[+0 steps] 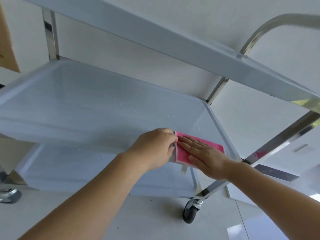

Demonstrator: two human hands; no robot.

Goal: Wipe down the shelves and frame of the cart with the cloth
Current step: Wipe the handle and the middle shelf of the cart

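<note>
A pink cloth [210, 144] with a grey edge lies folded on the near right part of the cart's middle shelf [97, 108], a white tray with a raised rim. My left hand [154, 149] pinches the cloth's left edge between fingers and thumb. My right hand [206, 157] lies flat on top of the cloth, fingers together and pointing left. Above runs the white top shelf [173, 47]. The bottom shelf [83, 170] shows below. Shiny steel frame posts [277, 141] stand at the right.
A curved steel handle [263, 28] rises at the upper right. A black caster wheel [190, 212] sits on the pale tiled floor; another caster [8, 196] is at the left edge. Small water drops dot the middle shelf. A brown wooden surface [7, 42] shows at far left.
</note>
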